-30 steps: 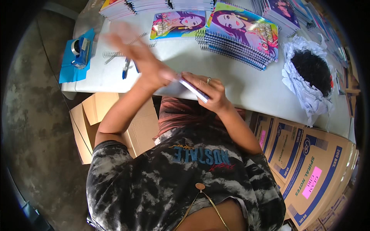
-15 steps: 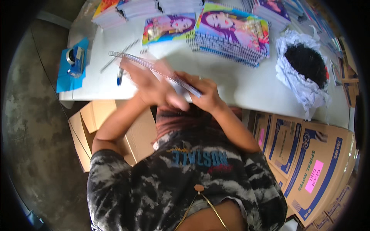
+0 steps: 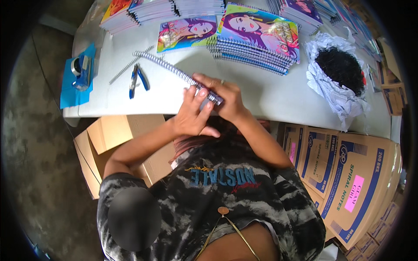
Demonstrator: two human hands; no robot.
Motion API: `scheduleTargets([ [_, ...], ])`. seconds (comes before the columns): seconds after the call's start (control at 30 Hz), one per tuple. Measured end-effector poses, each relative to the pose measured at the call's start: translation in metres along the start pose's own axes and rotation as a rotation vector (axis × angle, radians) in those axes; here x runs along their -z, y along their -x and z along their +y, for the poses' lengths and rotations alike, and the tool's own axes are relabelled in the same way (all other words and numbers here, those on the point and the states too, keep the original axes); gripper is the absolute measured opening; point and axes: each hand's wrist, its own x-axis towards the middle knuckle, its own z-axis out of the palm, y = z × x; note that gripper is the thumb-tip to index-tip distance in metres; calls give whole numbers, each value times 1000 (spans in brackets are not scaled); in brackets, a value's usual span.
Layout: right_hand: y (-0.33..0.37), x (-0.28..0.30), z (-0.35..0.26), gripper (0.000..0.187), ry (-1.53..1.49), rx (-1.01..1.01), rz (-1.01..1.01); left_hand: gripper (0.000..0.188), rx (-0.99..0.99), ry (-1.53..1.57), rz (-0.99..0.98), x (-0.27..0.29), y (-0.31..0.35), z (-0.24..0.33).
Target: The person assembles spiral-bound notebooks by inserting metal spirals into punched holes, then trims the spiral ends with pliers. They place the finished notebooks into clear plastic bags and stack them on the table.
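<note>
A spiral notebook (image 3: 213,96) is tipped up on its edge above the table, its cover mostly hidden by my hands. A long wire coil (image 3: 163,65) runs along its spine and sticks out well past it toward the upper left. My right hand (image 3: 230,99) is closed around the notebook from the right. Against the near side of the coil and spine, my left hand (image 3: 192,112) rests with fingers spread and thumb pointing out. Blue-handled pliers (image 3: 138,80) lie on the table left of the coil, beside a loose wire coil (image 3: 126,69).
A stack of spiral notebooks (image 3: 259,41) and a single notebook (image 3: 187,34) lie farther back on the white table (image 3: 278,95). A tape dispenser (image 3: 82,71) sits left. Crumpled paper with black material (image 3: 339,71) is at right. Cardboard boxes (image 3: 361,187) stand below, also an open one (image 3: 117,135).
My left hand, blurred over the coil before, has moved down and right to the spine with fingers spread. The pliers now show fully. My right hand keeps its hold.
</note>
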Motion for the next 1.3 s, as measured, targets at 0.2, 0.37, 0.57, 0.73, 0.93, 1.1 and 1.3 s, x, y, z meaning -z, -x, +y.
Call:
scheduleTargets([
  [0.2,-34,-23,-37,100,-185,183,-238,77,552,335,-126,104,-100,30],
  [0.37,-55,-35,-58,101,-48,225,-342,51,905,433,171,138,-98,39],
  [0.57,-64,-20,-45,70,258,219,-119,48,931,763,590,132,-101,36],
  [0.73,-80,13,-83,23,312,155,-1,51,899,524,410,152,-101,15],
  [0.93,-67,50,-35,29,128,-564,-201,21,1210,982,325,71,-96,-16],
  [1.1,-60,59,-15,16,-128,-539,-7,19,1203,1150,282,49,-105,-28],
  [1.3,-60,57,-19,15,-223,-568,51,14,1028,1224,171,52,-109,-44],
])
